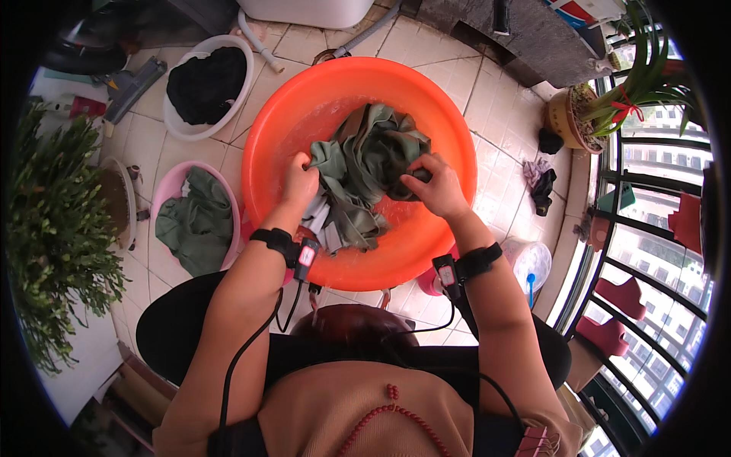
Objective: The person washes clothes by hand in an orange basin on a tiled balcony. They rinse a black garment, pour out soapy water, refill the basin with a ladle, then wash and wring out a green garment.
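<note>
A large orange plastic basin (285,114) stands in front of me with some water in it. Bunched inside lies a green garment (377,148), wet and folded over itself. My left hand (301,180) grips its left edge, fingers curled into the cloth. On the other side my right hand (435,185) pinches a dark, gathered part of the same cloth near the basin's right wall. White fabric (325,225) shows below the green cloth, beside my left wrist; whether it belongs to the garment I cannot tell.
To the left are a white basin (245,94) holding black cloth (208,85) and a pink basin (234,214) holding green cloth (197,220). A grey hose (260,43) lies beyond. Socks (539,180), a clear tub (528,260) and a potted plant (571,120) are at right.
</note>
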`<action>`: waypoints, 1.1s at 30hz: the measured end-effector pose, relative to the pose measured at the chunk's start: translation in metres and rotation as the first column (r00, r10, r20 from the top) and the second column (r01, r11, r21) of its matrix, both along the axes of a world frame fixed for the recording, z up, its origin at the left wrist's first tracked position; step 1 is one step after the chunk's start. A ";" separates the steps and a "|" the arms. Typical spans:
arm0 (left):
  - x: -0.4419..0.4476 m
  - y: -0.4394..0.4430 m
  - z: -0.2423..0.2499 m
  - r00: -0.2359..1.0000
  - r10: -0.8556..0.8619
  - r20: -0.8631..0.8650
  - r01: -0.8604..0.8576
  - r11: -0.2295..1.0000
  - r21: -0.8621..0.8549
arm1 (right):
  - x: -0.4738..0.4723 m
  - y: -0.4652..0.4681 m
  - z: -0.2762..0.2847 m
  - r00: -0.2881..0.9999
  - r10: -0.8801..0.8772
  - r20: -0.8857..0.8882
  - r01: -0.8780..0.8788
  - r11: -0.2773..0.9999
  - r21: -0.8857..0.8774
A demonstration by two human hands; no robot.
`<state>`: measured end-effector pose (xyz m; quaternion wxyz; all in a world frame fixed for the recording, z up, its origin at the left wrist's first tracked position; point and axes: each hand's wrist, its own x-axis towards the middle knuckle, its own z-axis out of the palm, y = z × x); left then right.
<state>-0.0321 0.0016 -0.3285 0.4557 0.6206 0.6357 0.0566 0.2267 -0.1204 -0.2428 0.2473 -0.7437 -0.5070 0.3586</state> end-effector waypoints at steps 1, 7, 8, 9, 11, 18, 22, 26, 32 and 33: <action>0.005 0.000 0.002 0.999 -0.034 -0.016 0.037 0.966 0.256 | 0.000 0.001 -0.013 0.985 -0.061 0.162 0.059 0.998 0.017; 0.069 -0.026 0.004 0.714 -0.606 -0.352 0.679 0.722 0.135 | -0.028 0.029 -0.093 0.906 -0.048 0.421 0.156 0.961 -0.228; 0.076 -0.023 -0.001 0.625 -0.675 -0.391 0.726 0.687 -0.025 | -0.033 0.035 -0.105 0.878 0.083 0.472 0.104 0.929 -0.356; 0.081 -0.019 -0.009 0.570 -0.711 -0.411 0.744 0.659 -0.108 | -0.036 0.039 -0.116 0.856 0.121 0.502 0.089 0.923 -0.375; 0.087 -0.012 -0.029 0.540 -0.734 -0.412 0.758 0.637 -0.142 | -0.035 0.044 -0.137 0.831 0.150 0.536 0.078 0.922 -0.380; 0.104 0.016 -0.083 0.555 -0.707 -0.439 0.709 0.677 -0.195 | -0.016 0.082 -0.184 0.743 0.310 0.593 -0.053 0.911 -0.410; 0.122 0.069 -0.052 0.426 -0.891 -0.159 0.796 0.452 -0.403 | 0.004 0.108 -0.166 0.780 0.388 0.492 -0.144 0.875 -0.462; 0.113 0.112 -0.021 0.793 -0.518 -0.320 0.443 0.852 -0.280 | 0.035 0.092 -0.140 0.979 -0.057 0.197 0.110 0.955 -0.274; 0.121 0.108 -0.065 0.870 -0.485 -0.085 0.488 0.823 0.291 | -0.002 0.107 -0.178 0.850 -0.494 0.181 0.501 0.865 0.006; 0.125 0.114 -0.074 0.896 -0.389 0.214 0.358 0.918 0.170 | -0.003 0.118 -0.186 0.847 -0.498 0.184 0.508 0.861 -0.009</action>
